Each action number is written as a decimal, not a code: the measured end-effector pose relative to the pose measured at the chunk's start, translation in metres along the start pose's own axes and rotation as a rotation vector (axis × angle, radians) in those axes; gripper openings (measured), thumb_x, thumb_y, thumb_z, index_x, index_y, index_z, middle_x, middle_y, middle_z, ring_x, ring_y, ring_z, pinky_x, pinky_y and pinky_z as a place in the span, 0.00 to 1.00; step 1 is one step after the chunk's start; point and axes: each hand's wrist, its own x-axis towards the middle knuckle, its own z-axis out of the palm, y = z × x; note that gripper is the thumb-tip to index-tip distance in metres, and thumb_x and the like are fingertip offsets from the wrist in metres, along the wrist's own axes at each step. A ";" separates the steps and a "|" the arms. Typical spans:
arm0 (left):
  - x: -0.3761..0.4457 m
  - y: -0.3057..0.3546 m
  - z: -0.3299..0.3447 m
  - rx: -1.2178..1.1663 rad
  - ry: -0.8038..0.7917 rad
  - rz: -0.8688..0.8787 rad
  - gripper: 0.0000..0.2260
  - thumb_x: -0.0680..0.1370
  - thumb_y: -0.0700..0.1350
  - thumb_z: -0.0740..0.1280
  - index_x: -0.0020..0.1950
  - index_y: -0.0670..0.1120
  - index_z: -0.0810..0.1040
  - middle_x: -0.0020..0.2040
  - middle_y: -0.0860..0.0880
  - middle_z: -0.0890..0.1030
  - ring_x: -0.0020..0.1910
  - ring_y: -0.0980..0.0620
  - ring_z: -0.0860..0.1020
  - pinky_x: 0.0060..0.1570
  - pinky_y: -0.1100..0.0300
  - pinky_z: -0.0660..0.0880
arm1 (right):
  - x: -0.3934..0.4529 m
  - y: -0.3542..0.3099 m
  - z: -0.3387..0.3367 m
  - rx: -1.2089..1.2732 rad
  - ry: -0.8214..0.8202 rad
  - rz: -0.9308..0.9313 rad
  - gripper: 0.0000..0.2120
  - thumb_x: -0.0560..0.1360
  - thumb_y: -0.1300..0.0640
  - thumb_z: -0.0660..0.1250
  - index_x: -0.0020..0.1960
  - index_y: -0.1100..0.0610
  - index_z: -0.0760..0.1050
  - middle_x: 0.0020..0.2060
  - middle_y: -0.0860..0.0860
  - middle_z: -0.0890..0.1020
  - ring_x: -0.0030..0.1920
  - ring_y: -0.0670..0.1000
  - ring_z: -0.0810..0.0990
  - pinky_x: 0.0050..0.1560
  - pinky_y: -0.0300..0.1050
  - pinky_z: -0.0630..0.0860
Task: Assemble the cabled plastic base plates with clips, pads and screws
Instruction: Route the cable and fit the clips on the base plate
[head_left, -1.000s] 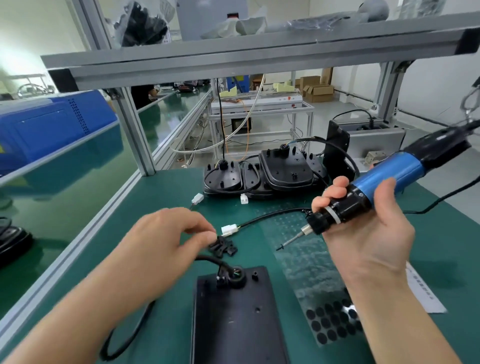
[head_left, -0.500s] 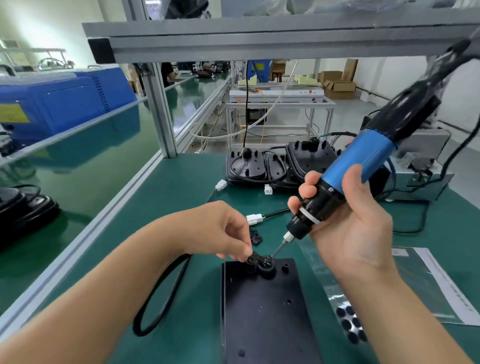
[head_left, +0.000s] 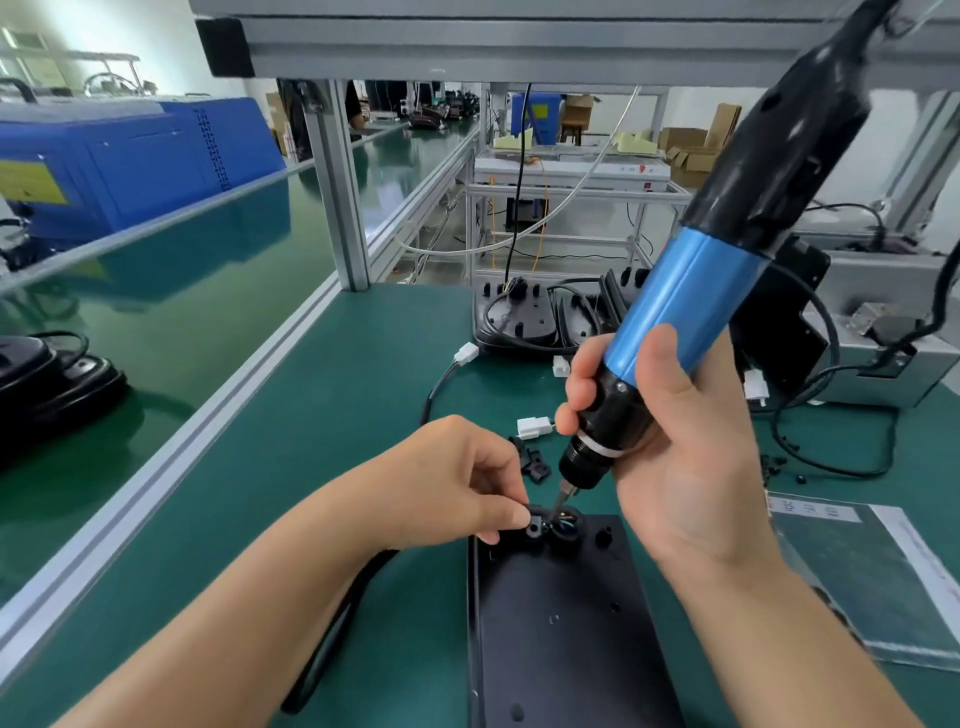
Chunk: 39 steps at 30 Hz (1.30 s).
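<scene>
Fingers: left hand (head_left: 457, 483) pinches small black plastic clip (head_left: 534, 529) on flat black plastic base plate (head_left: 566, 623), near centre of worktop (head_left: 337, 415); right hand (head_left: 675, 457) grips blue-and-black electric screwdriver (head_left: 696, 291).
Change: bit now lowered from mid-air to the clip.
Meaning: screw driving looks imminent.

the table (head_left: 322, 426) is dark green. the base plate (head_left: 561, 623) is black. the screwdriver (head_left: 691, 306) has a blue middle and black ends. the connector (head_left: 532, 427) is white.
</scene>
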 end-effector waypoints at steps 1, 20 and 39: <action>0.001 0.000 0.000 -0.007 -0.003 0.000 0.04 0.74 0.41 0.72 0.39 0.47 0.80 0.29 0.55 0.81 0.31 0.58 0.81 0.36 0.69 0.73 | 0.000 0.001 0.000 -0.001 -0.006 -0.009 0.04 0.76 0.53 0.63 0.51 0.51 0.73 0.38 0.57 0.77 0.35 0.53 0.75 0.34 0.47 0.75; 0.006 0.002 -0.002 -0.034 -0.039 -0.052 0.05 0.73 0.41 0.72 0.38 0.44 0.80 0.28 0.55 0.80 0.30 0.56 0.80 0.41 0.63 0.76 | -0.004 0.008 0.004 -0.042 -0.092 -0.074 0.18 0.73 0.45 0.69 0.56 0.55 0.69 0.41 0.58 0.77 0.36 0.54 0.75 0.37 0.48 0.75; 0.002 0.001 0.010 -0.025 0.067 -0.004 0.12 0.74 0.44 0.69 0.31 0.53 0.76 0.28 0.56 0.78 0.29 0.58 0.78 0.38 0.64 0.75 | 0.011 0.011 0.005 0.078 -0.296 0.114 0.28 0.69 0.30 0.63 0.62 0.46 0.74 0.34 0.55 0.75 0.29 0.53 0.72 0.34 0.47 0.71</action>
